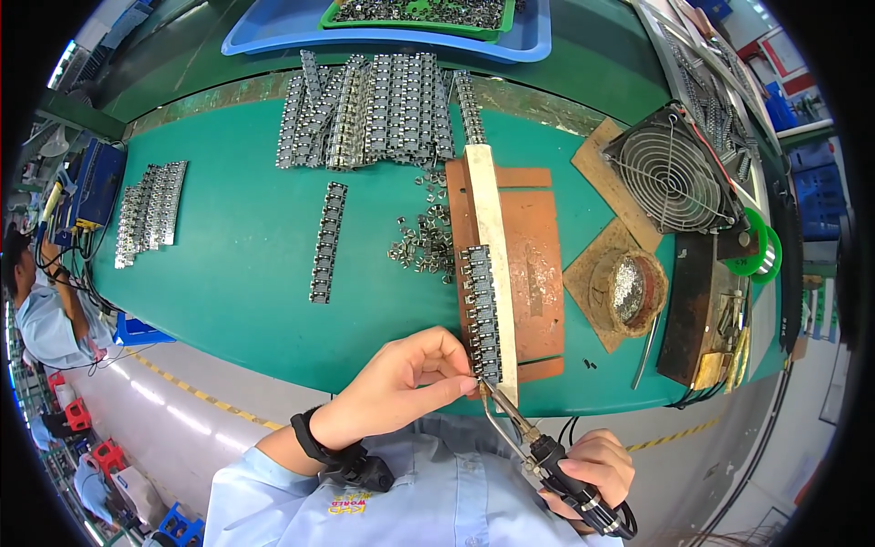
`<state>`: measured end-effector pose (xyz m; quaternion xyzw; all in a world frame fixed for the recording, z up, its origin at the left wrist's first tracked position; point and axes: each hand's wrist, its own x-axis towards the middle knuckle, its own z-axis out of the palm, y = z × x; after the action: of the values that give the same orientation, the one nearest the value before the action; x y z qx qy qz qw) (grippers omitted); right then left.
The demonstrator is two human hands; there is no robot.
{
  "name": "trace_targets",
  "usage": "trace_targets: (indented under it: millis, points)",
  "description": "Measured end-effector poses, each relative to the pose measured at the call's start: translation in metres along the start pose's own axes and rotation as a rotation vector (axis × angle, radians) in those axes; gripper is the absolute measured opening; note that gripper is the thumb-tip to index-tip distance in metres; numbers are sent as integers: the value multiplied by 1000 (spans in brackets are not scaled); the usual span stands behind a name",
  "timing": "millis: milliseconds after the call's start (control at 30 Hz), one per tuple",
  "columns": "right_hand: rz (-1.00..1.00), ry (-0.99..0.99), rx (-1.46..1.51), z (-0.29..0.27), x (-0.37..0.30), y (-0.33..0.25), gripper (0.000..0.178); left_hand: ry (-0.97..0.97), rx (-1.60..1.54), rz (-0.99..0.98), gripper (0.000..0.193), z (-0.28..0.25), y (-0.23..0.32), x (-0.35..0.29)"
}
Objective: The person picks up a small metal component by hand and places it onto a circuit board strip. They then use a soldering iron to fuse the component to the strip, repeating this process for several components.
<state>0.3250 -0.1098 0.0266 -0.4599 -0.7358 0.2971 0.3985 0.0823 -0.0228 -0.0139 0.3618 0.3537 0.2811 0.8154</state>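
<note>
My right hand (594, 471) is wrapped around a black soldering gun (570, 483) with a thin feed tube beside its metal barrel. The tip meets the near end of a strip of small black components (481, 314). That strip lies along a pale metal bar (492, 210) on a reddish-brown fixture (536, 264). My left hand (410, 378) wears a black wrist strap. Its thumb and forefinger are closed together at the same strip end, right beside the tip; what they pinch is too small to make out. Small loose metal clips (427, 239) lie left of the fixture.
A single strip (327, 242) lies on the green table; many strips (383, 109) are stacked behind, more (150, 211) at far left. To the right are a fan (673, 169), a round pot (629, 292) and a green solder spool (756, 244). A blue tray (392, 44) stands at the back.
</note>
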Motion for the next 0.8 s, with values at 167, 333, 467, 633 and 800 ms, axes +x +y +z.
trace_targets:
  millis: [167, 333, 467, 633, 800]
  points:
    - [21, -9, 39, -2, 3, 2, 40, -1, 12, 8, 9, -1, -1, 1]
    - [25, 9, 76, -2, 3, 5, 40, -5, 5, 11, 8, -1, -2, 0]
    - [29, 21, 127, -2, 3, 8, 41, -16, 4, 10, 8, -1, -2, 0]
    - [8, 40, 171, -2, 3, 11, 42, -18, -18, -1, 8, 0, -1, 0]
    - [11, 52, 173, -1, 1, 13, 41, -17, -25, -7, 8, -1, 0, 0]
